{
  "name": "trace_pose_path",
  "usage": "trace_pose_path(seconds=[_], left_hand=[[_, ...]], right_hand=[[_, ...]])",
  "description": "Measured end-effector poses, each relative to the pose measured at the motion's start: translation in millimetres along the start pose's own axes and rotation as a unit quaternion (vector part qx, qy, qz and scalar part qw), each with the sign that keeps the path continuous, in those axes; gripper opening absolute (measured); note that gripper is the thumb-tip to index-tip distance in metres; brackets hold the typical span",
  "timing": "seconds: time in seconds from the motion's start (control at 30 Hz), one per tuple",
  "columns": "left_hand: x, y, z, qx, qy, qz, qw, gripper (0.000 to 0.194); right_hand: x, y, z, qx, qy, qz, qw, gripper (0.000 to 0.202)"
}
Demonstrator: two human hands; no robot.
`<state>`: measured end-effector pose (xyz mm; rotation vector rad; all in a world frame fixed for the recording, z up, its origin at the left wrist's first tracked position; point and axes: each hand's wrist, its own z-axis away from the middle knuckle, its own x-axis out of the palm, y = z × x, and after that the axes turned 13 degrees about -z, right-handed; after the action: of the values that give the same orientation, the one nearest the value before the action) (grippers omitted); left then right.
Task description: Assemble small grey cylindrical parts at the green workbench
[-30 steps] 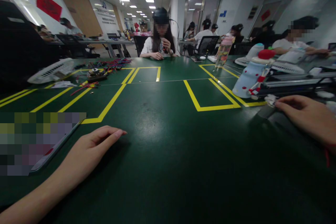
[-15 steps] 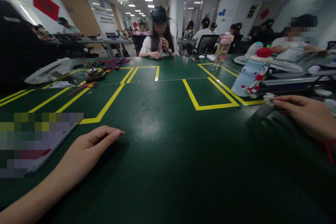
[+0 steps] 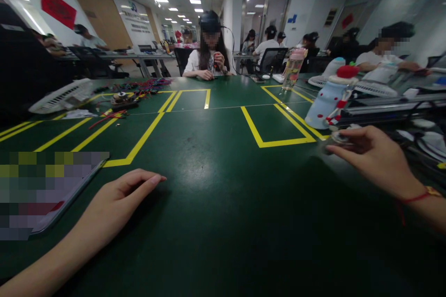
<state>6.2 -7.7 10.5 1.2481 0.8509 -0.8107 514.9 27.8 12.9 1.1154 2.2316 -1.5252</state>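
On the green table (image 3: pixel 223 222), left to right: one white fan (image 3: pixel 61 97), lying tilted; one flat panel (image 3: pixel 75 195), face obscured; one tangle of wires (image 3: pixel 148 87), strands uncounted; one left hand (image 3: pixel 125 195), low over the table beside the panel, thumb and forefinger tips together; across the table, one seated person (image 3: pixel 209 51); one pink-capped bottle (image 3: pixel 294 69), upright; one blue bottle (image 3: pixel 322 102), red-topped; behind it, two further fans (image 3: pixel 378 88); one small grey object (image 3: pixel 329 146), nearer than the blue bottle, at the fingertips of one right hand (image 3: pixel 337 141), thumb and fingers clamped on it. The object's visible end points left, away from the fingers; blurring leaves its long axis undeterminable. One red cord (image 3: pixel 416 198) circles the right wrist.
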Motion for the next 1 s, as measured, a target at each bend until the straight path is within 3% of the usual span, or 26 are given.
trace_pose_path(seconds=[0.07, 0.17, 0.3, 0.4, 0.5, 0.6, 0.73, 0.83, 1.0], left_hand=[[-0.1, 2, 1, 0.004, -0.001, -0.001, 1.0, 0.043], [-0.7, 4, 3, 0.008, 0.004, -0.006, 1.0, 0.042], [-2.3, 3, 1, 0.015, 0.005, -0.015, 1.0, 0.044], [-2.0, 3, -1, 0.022, 0.007, -0.018, 1.0, 0.042], [3.8, 15, 0, 0.059, 0.021, -0.024, 0.998, 0.039], [15.6, 46, 6, 0.169, 0.03, -0.007, 0.985, 0.037], [29.7, 99, 11, 0.285, 0.009, 0.058, 0.957, 0.024], [32.1, 117, 11, 0.283, 0.019, 0.088, 0.955, 0.016], [28.5, 107, 9, 0.251, 0.043, 0.11, 0.961, 0.017]], right_hand=[[29, -35, 23, -0.047, -0.096, -0.122, 0.987, 0.048], [73, -88, 55, -0.123, -0.237, -0.221, 0.938, 0.035], [111, -123, 75, -0.185, -0.328, -0.269, 0.886, 0.03], [120, -122, 78, -0.185, -0.345, -0.277, 0.878, 0.034], [122, -117, 78, -0.137, -0.351, -0.278, 0.884, 0.049], [124, -115, 79, -0.076, -0.356, -0.32, 0.875, 0.063], [130, -113, 79, -0.052, -0.361, -0.348, 0.864, 0.061], [131, -115, 78, -0.056, -0.356, -0.338, 0.869, 0.057], [121, -120, 72, -0.103, -0.353, -0.266, 0.891, 0.046]])
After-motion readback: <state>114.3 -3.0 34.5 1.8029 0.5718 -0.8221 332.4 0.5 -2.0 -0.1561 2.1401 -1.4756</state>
